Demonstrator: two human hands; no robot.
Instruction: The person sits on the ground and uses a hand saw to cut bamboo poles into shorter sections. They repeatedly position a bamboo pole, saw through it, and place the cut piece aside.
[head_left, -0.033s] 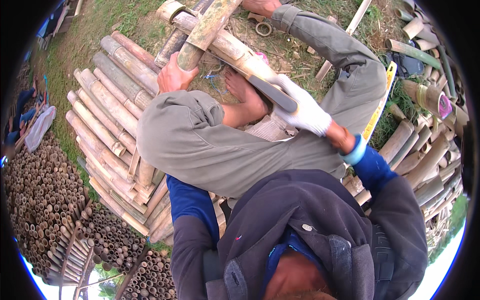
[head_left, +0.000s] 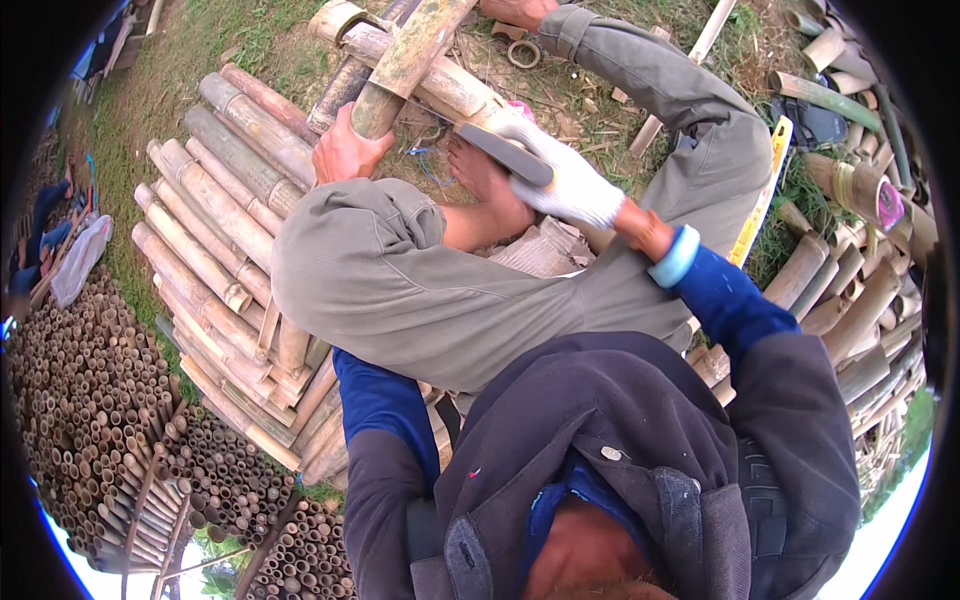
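Note:
My bare left hand (head_left: 350, 147) grips the lower end of a thick greenish-brown bamboo pole (head_left: 418, 55). The pole lies slantwise across another bamboo length (head_left: 450, 88) in front of my folded legs. In a white knitted glove, my right hand (head_left: 572, 178) is closed round the black and tan handle of a hand saw (head_left: 512, 158). The saw's thin blade runs up and left to the pole, meeting it just beyond my left hand. How deep the blade sits in the pole I cannot make out. My bare foot (head_left: 478, 170) is close beneath the saw.
Cut bamboo lengths (head_left: 245, 200) lie in rows at my left. Beyond them stands a big stack of bamboo tubes (head_left: 85, 390). A yellow measuring strip (head_left: 762, 195) rests beside my right knee, with more bamboo pieces (head_left: 800, 275) to the right. A bamboo ring (head_left: 523, 54) lies on the grass.
My right hand and the saw have moved left and slightly forward, toward the pole. My left hand and the pole have stayed almost where they were.

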